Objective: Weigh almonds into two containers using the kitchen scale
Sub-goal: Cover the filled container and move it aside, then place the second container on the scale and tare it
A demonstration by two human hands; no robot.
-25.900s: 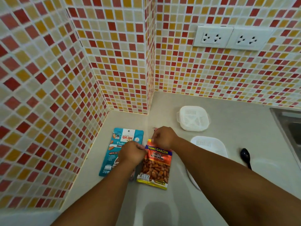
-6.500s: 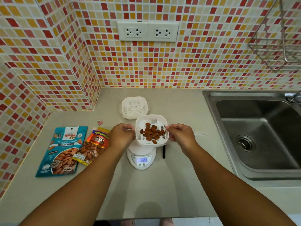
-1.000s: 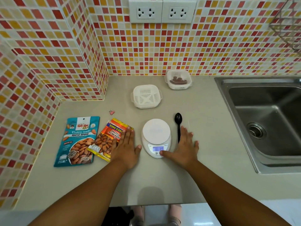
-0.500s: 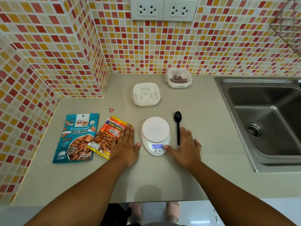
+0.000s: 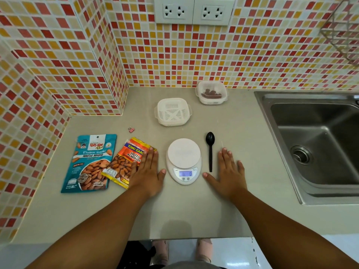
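Both hands lie flat, fingers straight, on the bench (image 5: 194, 214) flanking the scale (image 5: 183, 160): left hand (image 5: 148, 171) overlapping the orange bag (image 5: 128, 162), right hand (image 5: 229, 171) beside the spoon (image 5: 210, 150).

Bright, even light (sharp); wide-angle edge warp

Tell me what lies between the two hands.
The scale and the black spoon, seen in the head view, lie between the left hand and right hand.

Matt beige counter (image 5: 242, 133), brushed steel sink (image 5: 318, 144) – glossy foil almond packets (image 5: 91, 164), white plastic scale (image 5: 184, 161)
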